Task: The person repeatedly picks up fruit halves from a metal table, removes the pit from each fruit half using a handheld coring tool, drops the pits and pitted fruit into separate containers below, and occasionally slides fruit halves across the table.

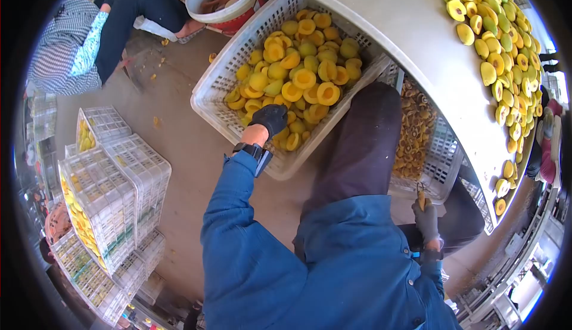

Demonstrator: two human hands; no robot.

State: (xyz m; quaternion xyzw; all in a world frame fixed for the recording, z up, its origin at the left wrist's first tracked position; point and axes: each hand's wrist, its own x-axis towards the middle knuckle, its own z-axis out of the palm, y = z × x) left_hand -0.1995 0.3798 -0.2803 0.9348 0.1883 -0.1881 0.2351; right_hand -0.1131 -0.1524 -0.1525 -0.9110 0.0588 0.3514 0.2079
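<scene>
My left hand [269, 119], in a black glove, is over the near side of a white plastic crate [205, 100], against the halved yellow peaches [304, 79] heaped there. Its fingers are curled closed and point down, so whatever they hold is hidden. In my right hand [426, 221], gloved in grey, is a pitting tool with a wooden handle [422, 200] and a small metal loop at its tip. That hand is closed around the handle, beside a second crate [440, 157] of brownish pits and scraps [412, 130].
A pale metal table [411, 17] curves above the crates, with many peach halves [506, 50] along its far side. Stacked crates [107, 181] of fruit stand at left. A white-and-red bucket [223, 2] and a seated person [71, 50] are at upper left.
</scene>
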